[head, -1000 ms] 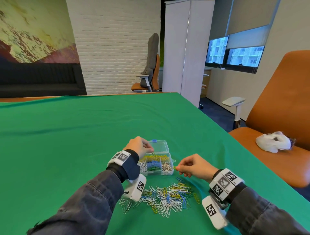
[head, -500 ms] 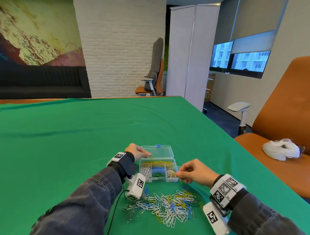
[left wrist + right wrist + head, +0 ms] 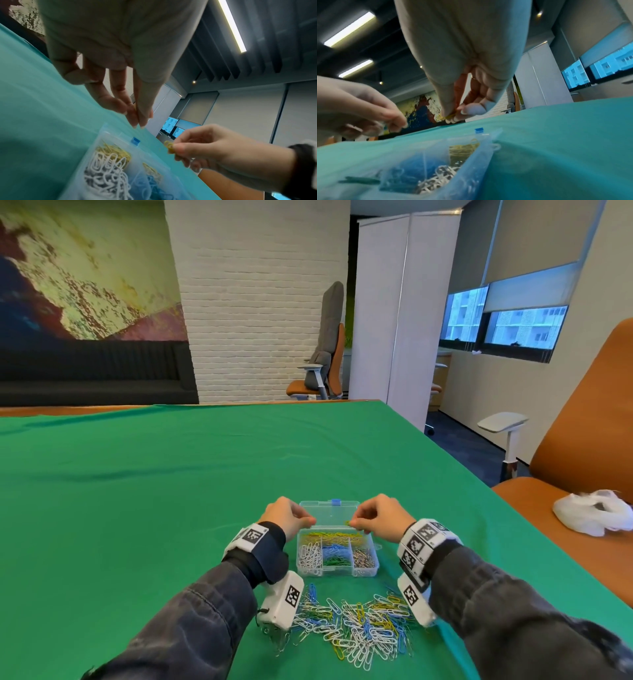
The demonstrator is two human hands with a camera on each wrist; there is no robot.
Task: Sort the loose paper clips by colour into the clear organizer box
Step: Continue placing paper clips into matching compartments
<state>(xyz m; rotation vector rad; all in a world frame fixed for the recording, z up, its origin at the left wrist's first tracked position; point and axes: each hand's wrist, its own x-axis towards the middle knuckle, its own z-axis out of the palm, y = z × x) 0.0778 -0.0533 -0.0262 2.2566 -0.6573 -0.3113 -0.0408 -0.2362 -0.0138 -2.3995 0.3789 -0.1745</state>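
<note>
The clear organizer box [image 3: 337, 572] lies open on the green cloth, its lid [image 3: 329, 513] folded back. It holds yellow clips [image 3: 329, 537] in the back row, with white, blue, green and silver ones in front. My right hand [image 3: 354, 523] pinches a yellow paper clip [image 3: 169, 146] above the back right corner of the box. The clip also shows as a yellow sliver [image 3: 447, 116] at that hand's fingertips [image 3: 444, 113]. My left hand [image 3: 311, 521] hovers at the back left corner, thumb and fingertips [image 3: 139, 121] together with no clip visible between them. The loose pile [image 3: 356, 631] lies in front of the box.
An orange chair [image 3: 582, 467] stands just past the table's right edge, with a crumpled white bag [image 3: 596, 515] on its seat. Green cloth [image 3: 137, 508] stretches far to the left and behind the box. Both wrist cameras hang over the near pile.
My right hand has carried the yellow clip from the box's right side to above its back row. My left hand stays at the back left, and the clip it held no longer shows.
</note>
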